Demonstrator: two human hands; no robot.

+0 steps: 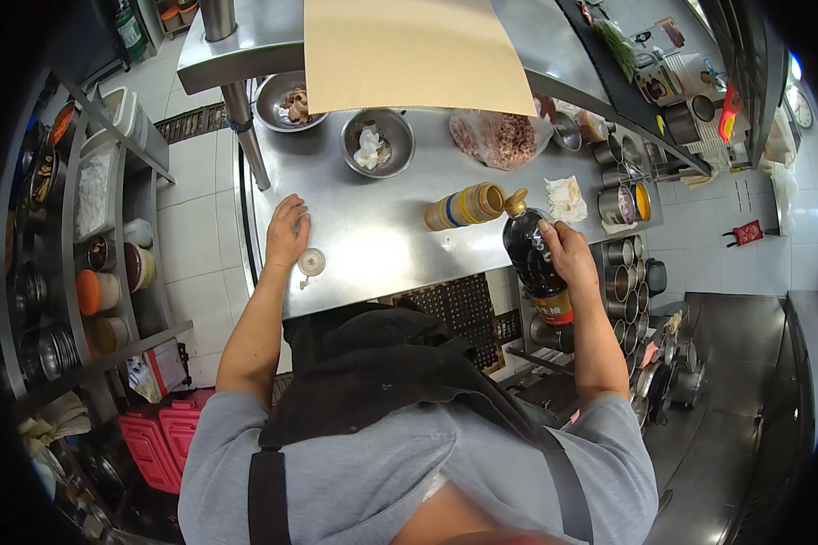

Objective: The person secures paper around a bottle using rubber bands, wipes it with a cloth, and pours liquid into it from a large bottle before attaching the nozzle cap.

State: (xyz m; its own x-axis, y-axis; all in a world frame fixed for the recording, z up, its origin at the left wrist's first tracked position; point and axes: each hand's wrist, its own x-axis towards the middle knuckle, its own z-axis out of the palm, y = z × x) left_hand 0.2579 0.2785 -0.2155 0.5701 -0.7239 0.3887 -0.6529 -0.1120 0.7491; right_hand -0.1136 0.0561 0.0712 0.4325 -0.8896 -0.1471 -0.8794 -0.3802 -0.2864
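Observation:
My right hand (568, 257) is wrapped round the upper part of a dark sauce bottle (523, 243) with a red and gold label. Its yellow flip cap (515, 202) stands open beside the mouth of a tan bottle (463, 208) with blue and yellow bands; whether the two touch I cannot tell. No lid shows on the tan bottle. My left hand (287, 231) lies on the steel table (364, 263), fingers stretched out, holding nothing. By its wrist is a small translucent nozzle lid (312, 262).
Behind are a metal bowl (397, 165) with white stuff in it, another bowl (265, 113) with meat, and a plastic bag (500, 138) of minced pieces. A crumpled white cloth (566, 199) lies right. A tan board (418, 54) overhangs the table's back.

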